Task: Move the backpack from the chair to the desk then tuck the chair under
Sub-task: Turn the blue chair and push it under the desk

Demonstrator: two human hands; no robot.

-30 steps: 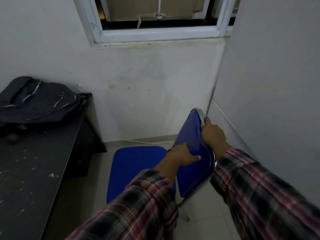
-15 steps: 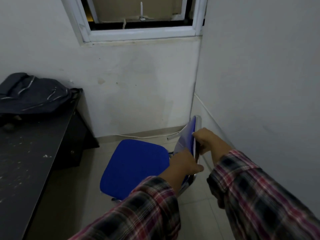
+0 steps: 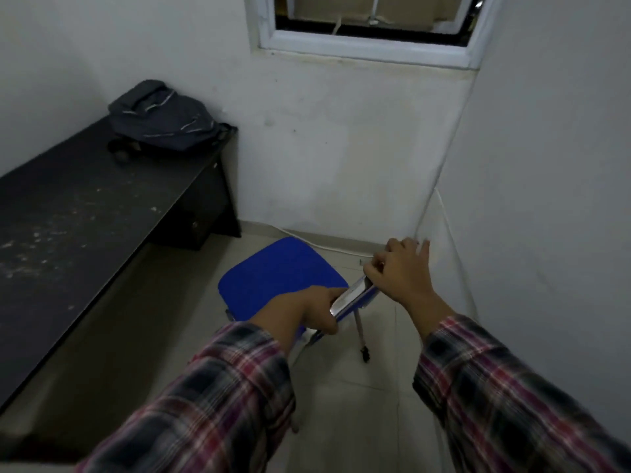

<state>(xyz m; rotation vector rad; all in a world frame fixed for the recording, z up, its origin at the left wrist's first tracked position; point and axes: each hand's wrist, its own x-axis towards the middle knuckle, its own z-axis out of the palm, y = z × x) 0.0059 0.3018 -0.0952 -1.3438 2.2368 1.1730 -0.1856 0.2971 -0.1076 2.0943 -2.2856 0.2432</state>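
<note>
With the backpack (image 3: 164, 119) lying on the bench (image 3: 85, 213), the left hand (image 3: 312, 310) and right hand (image 3: 397, 268) are each closing a grip on the chair (image 3: 283, 278) backrest, needing a push under the bench.

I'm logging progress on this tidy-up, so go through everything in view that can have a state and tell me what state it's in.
backpack: lying slumped on the desk, far end by the wall.
desk: dusty top, bare apart from the backpack.
chair: out on the floor beside the desk, not tucked under, seat bare.
left hand: closed on the chair's backrest.
right hand: on the backrest's far end, fingers partly spread.
window: cannot tell if open.
</note>
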